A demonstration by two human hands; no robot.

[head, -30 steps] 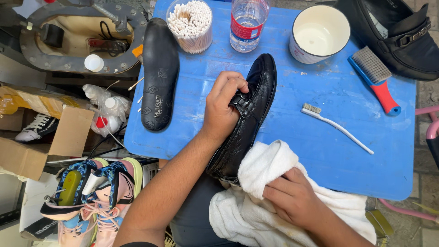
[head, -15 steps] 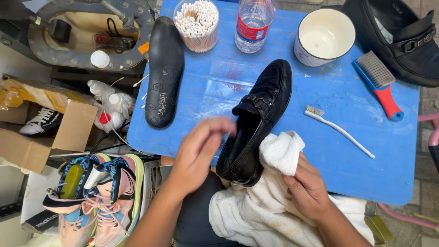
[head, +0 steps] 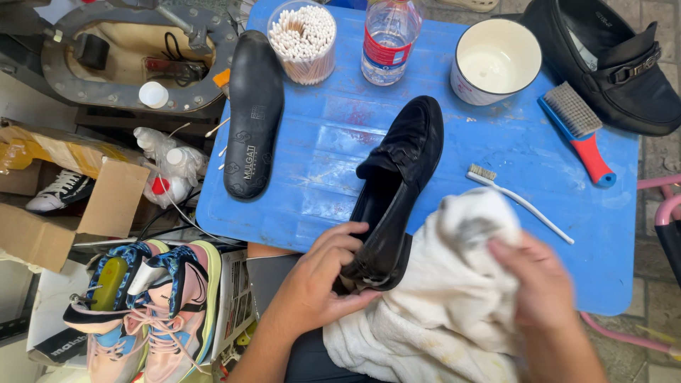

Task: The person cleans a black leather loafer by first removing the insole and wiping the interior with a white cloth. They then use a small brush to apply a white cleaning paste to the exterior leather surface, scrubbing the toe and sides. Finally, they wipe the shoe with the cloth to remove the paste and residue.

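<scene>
A black leather loafer (head: pixel 399 177) lies on the blue table (head: pixel 496 149), toe pointing away, heel over the near edge. My left hand (head: pixel 328 273) grips the loafer at its heel. My right hand (head: pixel 543 280), blurred with motion, holds a bunched white towel (head: pixel 454 284) lifted just right of the shoe; a grey smudge shows on the cloth. The rest of the towel lies across my lap.
On the table: a black insole (head: pixel 253 113), a tub of cotton swabs (head: pixel 303 39), a water bottle (head: pixel 386 35), a white bowl (head: pixel 495 60), a red-handled brush (head: pixel 578 131), a white toothbrush (head: pixel 518 201). The second loafer (head: pixel 610 64) sits far right. Sneakers (head: pixel 142 312) and a cardboard box (head: pixel 71 206) at left.
My left hand left the loafer's buckle, drew back and took hold of the heel. My right hand lifted the bunched towel up and to the right.
</scene>
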